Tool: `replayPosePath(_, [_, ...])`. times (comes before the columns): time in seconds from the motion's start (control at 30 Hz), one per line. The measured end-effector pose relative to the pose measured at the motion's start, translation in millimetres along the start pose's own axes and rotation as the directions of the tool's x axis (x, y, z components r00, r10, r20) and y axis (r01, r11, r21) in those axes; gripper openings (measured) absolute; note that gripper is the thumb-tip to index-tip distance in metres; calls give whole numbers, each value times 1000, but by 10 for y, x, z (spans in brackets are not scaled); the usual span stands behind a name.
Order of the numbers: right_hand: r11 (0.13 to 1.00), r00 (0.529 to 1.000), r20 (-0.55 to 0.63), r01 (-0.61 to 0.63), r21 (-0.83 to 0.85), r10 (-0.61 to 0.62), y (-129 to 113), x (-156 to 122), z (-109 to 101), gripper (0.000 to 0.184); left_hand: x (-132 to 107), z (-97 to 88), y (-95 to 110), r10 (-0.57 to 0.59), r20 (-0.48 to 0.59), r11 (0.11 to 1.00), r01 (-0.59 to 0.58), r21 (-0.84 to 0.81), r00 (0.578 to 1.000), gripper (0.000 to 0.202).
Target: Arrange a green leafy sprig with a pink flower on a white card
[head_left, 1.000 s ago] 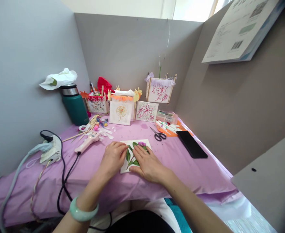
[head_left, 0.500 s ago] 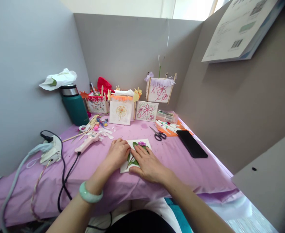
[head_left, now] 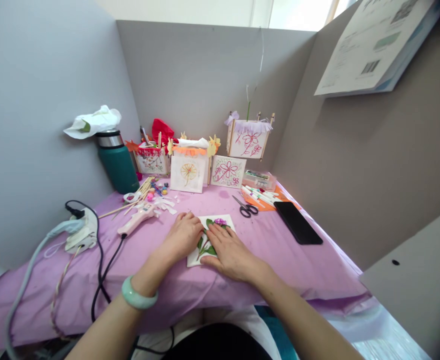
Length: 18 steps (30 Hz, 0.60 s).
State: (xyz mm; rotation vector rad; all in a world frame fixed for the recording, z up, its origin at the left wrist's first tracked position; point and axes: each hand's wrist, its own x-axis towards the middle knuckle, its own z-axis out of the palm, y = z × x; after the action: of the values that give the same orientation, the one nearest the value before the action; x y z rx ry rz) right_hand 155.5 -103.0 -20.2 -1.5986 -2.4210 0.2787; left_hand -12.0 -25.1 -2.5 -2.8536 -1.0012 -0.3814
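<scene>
Fingers (head_left: 218,234) straight on the right hand (head_left: 235,259), curled on the left hand (head_left: 182,236); whether gripping, I cannot tell
Purple cloth (head_left: 268,255) bears a white square (head_left: 192,259); on that, partly under the hands, a leafy sprig (head_left: 209,250) with purple flower (head_left: 220,221)

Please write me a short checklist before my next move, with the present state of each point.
1. Right hand lies on the flower sprig: ok.
2. Left hand is at the left side of the white panel: ok.
3. White panel lies on the purple cloth: ok.
4. Scissors are apart from both hands: ok.
5. Whole flower sprig is visible: not ok, hands cover part.
6. Pink glue gun is switched off: cannot tell.
</scene>
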Motion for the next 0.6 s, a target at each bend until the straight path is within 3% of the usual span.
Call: replayPosePath(0.6, [999, 1000, 11, 4, -36, -4, -27, 18, -54, 79, -13, 40, -70, 6, 81, 999, -10, 45, 997, 25])
